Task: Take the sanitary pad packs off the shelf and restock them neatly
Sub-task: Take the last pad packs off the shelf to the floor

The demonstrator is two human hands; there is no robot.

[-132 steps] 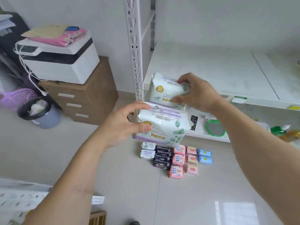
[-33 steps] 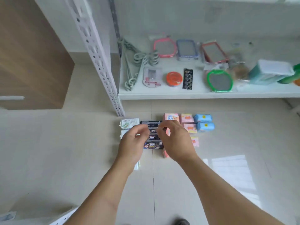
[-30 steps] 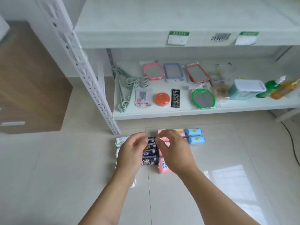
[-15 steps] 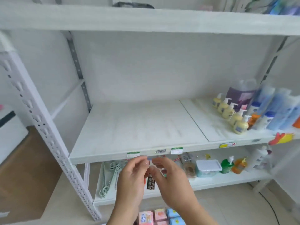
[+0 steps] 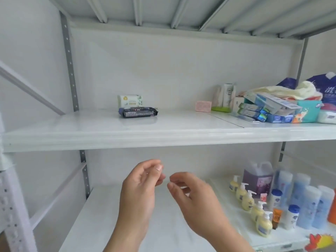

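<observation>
White metal shelving (image 5: 163, 137). Upper shelf, right end: stacked toothpaste boxes (image 5: 261, 110) at the front edge, a cream towel (image 5: 283, 90) draped above them, white bottles (image 5: 225, 96) against the back wall, a dark blue pouch (image 5: 325, 86) in the far right corner. Lower shelf, right end: a row of yellow pump bottles (image 5: 252, 206) running toward the front edge, pale blue bottles (image 5: 307, 199) beside them, a purple jug (image 5: 258, 179) at the back.

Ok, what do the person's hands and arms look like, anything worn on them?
Both are bare: the left hand and right hand show no gloves, rings or watch, and no sleeves cover the forearms as far as the picture's lower edge. The nails look short and unpainted.
</observation>
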